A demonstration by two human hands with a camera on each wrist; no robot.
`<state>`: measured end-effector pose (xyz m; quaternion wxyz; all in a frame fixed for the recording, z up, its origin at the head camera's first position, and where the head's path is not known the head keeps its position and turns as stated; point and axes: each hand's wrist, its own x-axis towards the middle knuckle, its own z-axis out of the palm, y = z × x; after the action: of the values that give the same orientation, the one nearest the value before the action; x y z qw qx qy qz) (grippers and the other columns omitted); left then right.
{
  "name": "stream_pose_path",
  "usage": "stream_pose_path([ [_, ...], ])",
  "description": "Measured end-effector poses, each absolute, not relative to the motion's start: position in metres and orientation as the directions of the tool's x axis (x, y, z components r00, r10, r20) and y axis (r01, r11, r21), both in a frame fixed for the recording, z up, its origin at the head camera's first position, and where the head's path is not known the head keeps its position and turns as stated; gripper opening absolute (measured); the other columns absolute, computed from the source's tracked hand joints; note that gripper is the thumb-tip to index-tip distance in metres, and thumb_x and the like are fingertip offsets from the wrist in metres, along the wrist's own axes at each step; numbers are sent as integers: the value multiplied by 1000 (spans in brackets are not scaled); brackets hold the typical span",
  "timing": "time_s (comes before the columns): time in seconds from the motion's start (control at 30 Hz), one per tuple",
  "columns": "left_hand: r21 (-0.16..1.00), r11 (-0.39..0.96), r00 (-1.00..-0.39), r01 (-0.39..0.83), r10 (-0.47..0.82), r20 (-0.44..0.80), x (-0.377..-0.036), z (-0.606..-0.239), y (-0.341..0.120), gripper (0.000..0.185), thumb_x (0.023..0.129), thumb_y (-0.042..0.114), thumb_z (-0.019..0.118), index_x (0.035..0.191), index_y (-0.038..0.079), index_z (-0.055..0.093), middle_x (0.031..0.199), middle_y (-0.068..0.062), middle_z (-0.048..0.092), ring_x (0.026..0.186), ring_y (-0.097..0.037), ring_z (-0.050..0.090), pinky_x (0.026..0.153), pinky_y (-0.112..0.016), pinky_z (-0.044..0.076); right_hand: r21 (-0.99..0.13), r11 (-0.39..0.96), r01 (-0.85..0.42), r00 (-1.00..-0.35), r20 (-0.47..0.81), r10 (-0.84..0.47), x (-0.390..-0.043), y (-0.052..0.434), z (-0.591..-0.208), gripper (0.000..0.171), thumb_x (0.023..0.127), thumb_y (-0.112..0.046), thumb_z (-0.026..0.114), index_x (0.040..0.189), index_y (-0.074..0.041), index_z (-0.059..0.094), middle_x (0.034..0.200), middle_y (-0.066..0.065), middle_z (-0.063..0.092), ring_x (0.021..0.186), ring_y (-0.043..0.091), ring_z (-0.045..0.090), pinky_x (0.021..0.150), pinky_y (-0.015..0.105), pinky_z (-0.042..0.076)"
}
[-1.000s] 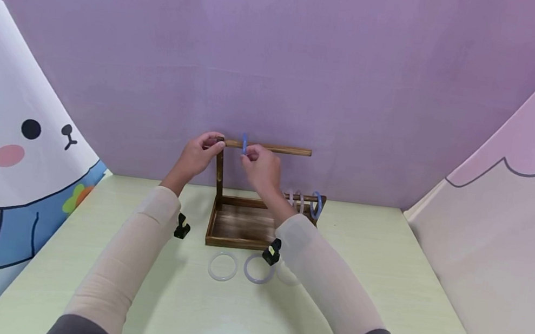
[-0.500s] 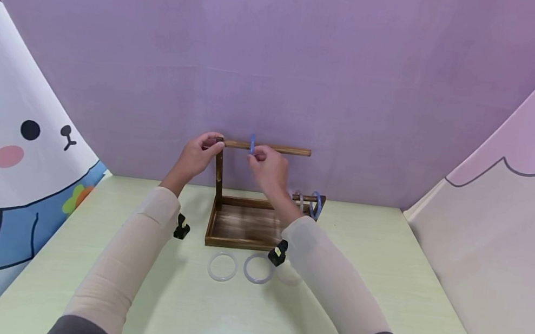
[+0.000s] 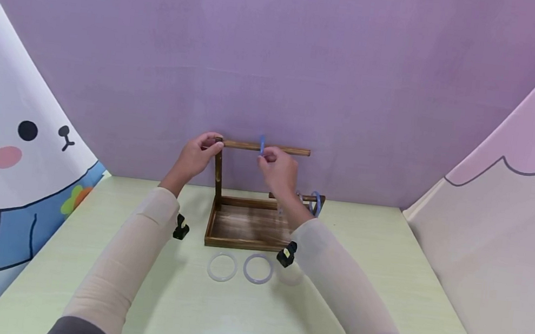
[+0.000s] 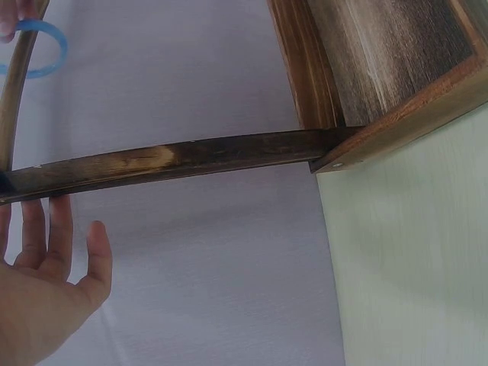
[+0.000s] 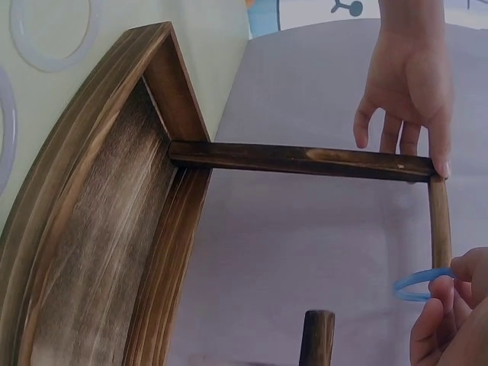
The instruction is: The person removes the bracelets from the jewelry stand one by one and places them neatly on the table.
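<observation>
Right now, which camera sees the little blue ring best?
The right wrist view: the blue ring shows close up, around the top bar, pinched by the right hand. The left wrist view shows it small in a corner. The head view shows it edge-on, a thin sliver.

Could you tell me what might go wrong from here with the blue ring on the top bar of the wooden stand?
The right hand only pinches the blue ring at its lower edge, so it could slip. The top bar ends free on the right, so a ring pushed too far might drop off. The left hand steadies only the post corner; a tug could tip the stand.
</observation>
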<state>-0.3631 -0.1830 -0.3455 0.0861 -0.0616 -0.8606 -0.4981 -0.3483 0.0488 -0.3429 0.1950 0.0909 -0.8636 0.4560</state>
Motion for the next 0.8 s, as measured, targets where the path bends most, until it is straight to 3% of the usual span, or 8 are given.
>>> stream_pose_path([
  [0.5,847,496,-977,192,18,211,-363,-345,-182,46,104,44,56,141,17,56,145,-17,55,132,-34,52,108,-53,46,-766,548,-336,-905,424,38,-348,68,-346,16,94,-20,73,107,-11,76,99,5,79,85,20,75,68,32,58],
  [0.8,846,497,-977,195,24,211,-361,-344,-182,46,104,44,56,141,16,56,144,-17,56,131,-34,52,108,-53,46,-763,559,-324,-909,414,39,-346,77,-344,17,95,-23,72,108,-12,75,99,4,78,83,20,73,63,27,51],
])
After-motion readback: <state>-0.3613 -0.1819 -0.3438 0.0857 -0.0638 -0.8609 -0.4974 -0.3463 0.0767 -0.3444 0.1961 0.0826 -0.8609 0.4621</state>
